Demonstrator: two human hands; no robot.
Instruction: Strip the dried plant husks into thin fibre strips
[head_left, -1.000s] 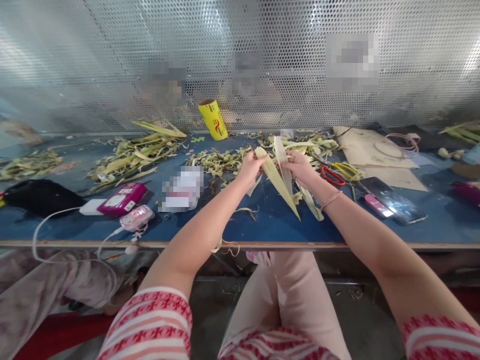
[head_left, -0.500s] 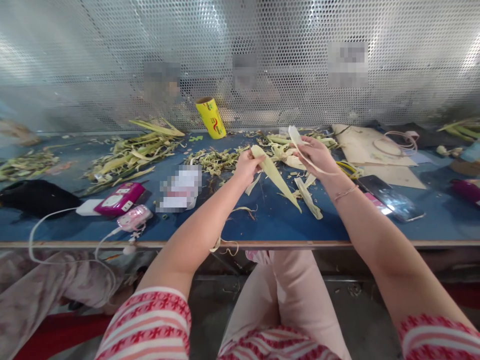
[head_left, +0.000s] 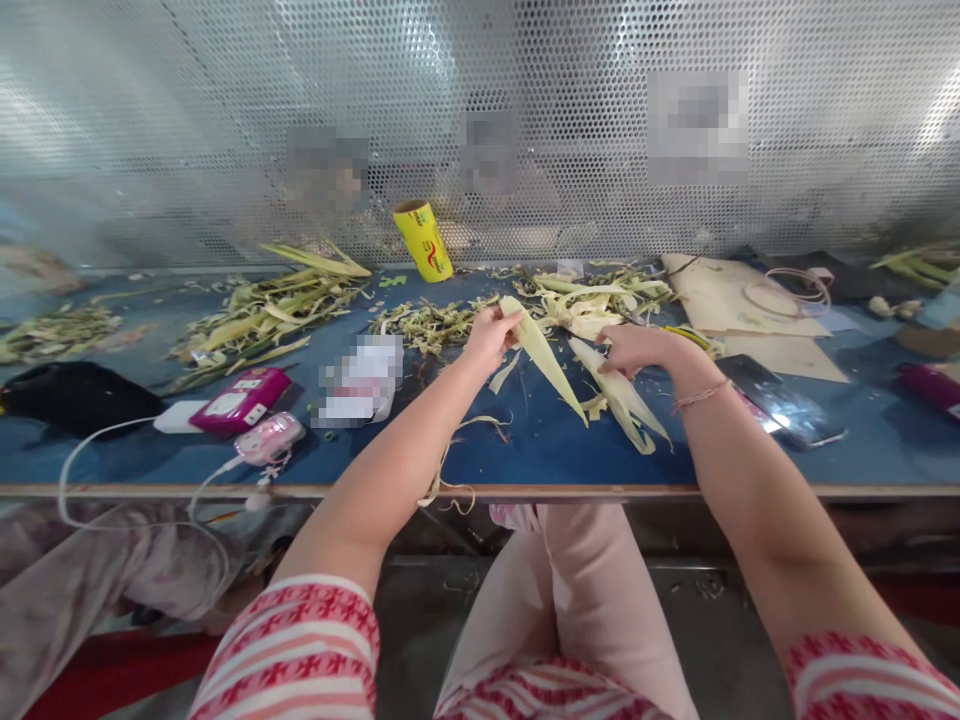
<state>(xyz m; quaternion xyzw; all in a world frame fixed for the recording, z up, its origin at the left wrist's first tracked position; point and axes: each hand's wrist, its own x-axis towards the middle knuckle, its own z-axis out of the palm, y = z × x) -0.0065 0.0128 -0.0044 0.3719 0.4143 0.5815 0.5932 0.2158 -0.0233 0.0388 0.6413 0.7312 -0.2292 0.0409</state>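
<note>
Whereas half a second earlier the right hand (head_left: 637,348) had been raised toward the perforated metal screen (head_left: 225,120) with a pale peeled strip curling from its fingers, it had now come down to the blue table (head_left: 525,440) and lay on a loose husk leaf (head_left: 619,392), its fingers curled onto the leaf's upper end; whether they pinched the leaf or only pressed it could not be told. The strip was no longer in that hand. The left hand (head_left: 491,335) had hardly moved and stayed clenched on the blunt upper end of the long tapered husk (head_left: 544,358).

That husk ran from the left hand's fingertips down and toward the table's near edge, its pointed tip hanging just above the blue table, between the two forearms. The loose husk leaf lay just beside it on the right, roughly parallel and apart from it.

On the far side of the husk lay a pile of stripped leaves (head_left: 592,300), and beyond that, against the screen, a tilted yellow roll (head_left: 424,240). Left of the husk sat a magenta device (head_left: 240,398) with a white cable; right of it, past the right wrist, a dark phone (head_left: 780,400) and sheets of cardboard (head_left: 735,300).
</note>
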